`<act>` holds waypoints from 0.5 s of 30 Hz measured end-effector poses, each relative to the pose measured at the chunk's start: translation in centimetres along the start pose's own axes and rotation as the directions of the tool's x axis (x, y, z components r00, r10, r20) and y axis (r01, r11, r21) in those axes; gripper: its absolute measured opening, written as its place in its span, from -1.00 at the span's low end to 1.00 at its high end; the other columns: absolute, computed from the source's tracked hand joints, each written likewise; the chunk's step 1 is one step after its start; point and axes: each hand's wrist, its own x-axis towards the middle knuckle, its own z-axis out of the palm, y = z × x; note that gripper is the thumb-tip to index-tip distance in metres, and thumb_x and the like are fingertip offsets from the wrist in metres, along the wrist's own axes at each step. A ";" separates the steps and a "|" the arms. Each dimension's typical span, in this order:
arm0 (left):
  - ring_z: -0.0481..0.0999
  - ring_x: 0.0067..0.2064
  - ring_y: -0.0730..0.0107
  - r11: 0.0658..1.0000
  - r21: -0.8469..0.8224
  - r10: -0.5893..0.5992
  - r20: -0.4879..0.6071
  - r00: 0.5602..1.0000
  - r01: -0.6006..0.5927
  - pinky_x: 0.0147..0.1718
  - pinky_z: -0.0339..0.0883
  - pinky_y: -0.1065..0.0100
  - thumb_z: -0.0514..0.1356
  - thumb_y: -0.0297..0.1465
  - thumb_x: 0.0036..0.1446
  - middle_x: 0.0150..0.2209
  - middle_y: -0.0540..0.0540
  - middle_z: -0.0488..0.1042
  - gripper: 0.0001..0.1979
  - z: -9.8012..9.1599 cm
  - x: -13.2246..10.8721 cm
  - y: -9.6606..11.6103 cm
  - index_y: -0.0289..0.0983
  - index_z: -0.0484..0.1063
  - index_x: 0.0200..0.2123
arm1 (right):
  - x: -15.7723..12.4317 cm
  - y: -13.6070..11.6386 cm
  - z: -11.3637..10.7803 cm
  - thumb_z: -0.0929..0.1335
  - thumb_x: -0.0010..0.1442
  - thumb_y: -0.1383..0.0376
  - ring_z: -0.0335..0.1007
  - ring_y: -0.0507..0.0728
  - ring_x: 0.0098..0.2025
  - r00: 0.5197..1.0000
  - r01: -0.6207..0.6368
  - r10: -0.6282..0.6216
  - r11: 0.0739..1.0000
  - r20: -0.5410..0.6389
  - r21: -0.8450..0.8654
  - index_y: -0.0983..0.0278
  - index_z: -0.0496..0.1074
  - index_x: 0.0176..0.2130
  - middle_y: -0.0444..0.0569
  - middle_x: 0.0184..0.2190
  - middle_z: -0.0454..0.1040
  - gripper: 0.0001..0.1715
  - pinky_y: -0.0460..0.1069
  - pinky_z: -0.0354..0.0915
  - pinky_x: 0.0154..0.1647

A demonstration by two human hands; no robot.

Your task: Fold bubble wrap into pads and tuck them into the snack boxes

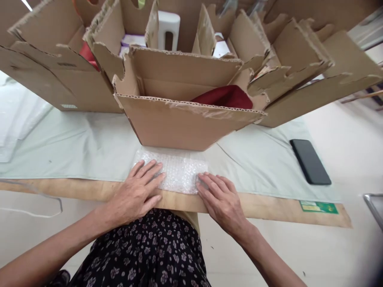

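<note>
A small flat packet of bubble wrap point(179, 171) lies at the near edge of the table, on the pale green cloth point(74, 147). My left hand point(139, 191) rests flat on the packet's left end, fingers stretched out. My right hand point(220, 197) lies flat at the packet's right end, its fingertips touching the wrap. Neither hand grips anything. Just behind the packet stands an open cardboard box point(182, 119) with a dark red item point(224, 97) inside it.
More open cardboard boxes point(60, 67) and torn flaps point(299, 59) crowd the back of the table. A black phone point(310, 161) lies on the cloth at the right. A green label point(318, 207) sits on the wooden table edge. A white plastic stool point(168, 30) stands behind.
</note>
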 end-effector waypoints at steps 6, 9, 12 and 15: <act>0.54 0.22 -0.04 0.999 -0.049 -0.014 -0.224 0.974 0.003 0.30 0.29 -0.25 0.13 -0.65 0.28 0.12 -0.26 0.62 -0.66 -0.2 0.2 0.1 -0.33 0.51 0.06 | 2.1 -1.5 -2.0 0.36 0.35 0.49 0.52 0.24 0.11 0.989 0.015 0.027 0.958 -0.143 0.287 0.33 0.45 -0.06 0.22 0.01 0.60 -0.83 0.17 0.37 0.09; 0.64 0.08 0.14 0.989 -0.143 -0.076 -0.353 0.933 0.027 0.26 0.37 -0.15 0.09 -0.72 0.23 -0.03 -0.14 0.69 -0.59 -0.1 -0.3 -1.0 -0.27 0.52 0.02 | 2.2 -2.1 -1.6 0.40 0.35 0.34 0.47 0.32 0.18 0.992 0.064 -0.032 0.958 -0.119 0.280 0.39 0.42 0.07 0.31 0.08 0.56 -0.68 0.22 0.37 0.12; 0.65 0.06 0.19 0.980 -0.199 -0.100 -0.382 0.919 0.024 0.24 0.40 -0.11 0.10 -0.70 0.22 -0.04 -0.11 0.70 -0.58 -0.5 -0.8 -2.1 -0.24 0.53 0.03 | 2.7 -3.0 0.1 0.35 0.32 0.45 0.48 0.31 0.17 0.990 0.070 -0.040 0.972 -0.139 0.223 0.37 0.41 0.12 0.32 0.12 0.54 -0.63 0.23 0.39 0.08; 0.59 0.17 0.16 0.983 -0.182 -0.082 -0.394 0.916 0.009 0.28 0.37 -0.12 0.10 -0.70 0.23 0.00 -0.12 0.68 -0.58 -2.4 -1.0 -2.9 -0.20 0.55 0.01 | 4.1 -4.1 0.9 0.33 0.28 0.55 0.53 0.23 0.07 0.971 0.034 0.031 0.962 -0.235 0.270 0.26 0.46 -0.03 0.21 0.05 0.58 -0.68 0.16 0.42 0.02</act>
